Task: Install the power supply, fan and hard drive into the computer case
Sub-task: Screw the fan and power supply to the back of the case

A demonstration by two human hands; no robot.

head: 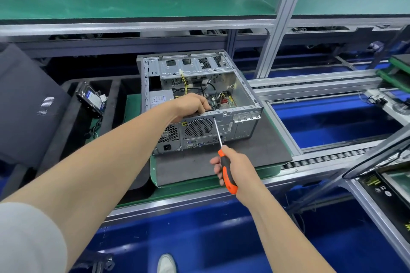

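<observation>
- The green-topped shelf (133,2) runs across the far side above your station, and the roller conveyor (321,159) passes on the right, near the case.
- A dark grey panel with vent slots (28,104) lies tilted at the far left.
- The computer case (244,95) lies on its side with the open side up and its rear panel facing you. It sits on a dark mat (255,153), which rests on a green pallet (188,186).
- A black foam tray (115,106) sits just left of the case.
- The power supply (160,97) is already inside the case, in the near-left corner, label upward.
- The fan grille (198,127) shows in the rear panel, right of the power supply's honeycomb vent. You cannot tell how the fan itself sits behind it.
- The hard drive (91,101) is still outside the case, propped at a tilt in the foam tray.
- Your left hand (193,102) reaches over the near rim into the case, above the fan grille. Its fingers curl down together behind the rear panel; whether they clasp anything is hidden.
- Your right hand (239,166) is wrapped tight around the orange-and-black handle of the screwdriver (225,166).
- The screwdriver's shaft slants up and away from you, its tip at the grille's upper-right corner.
</observation>
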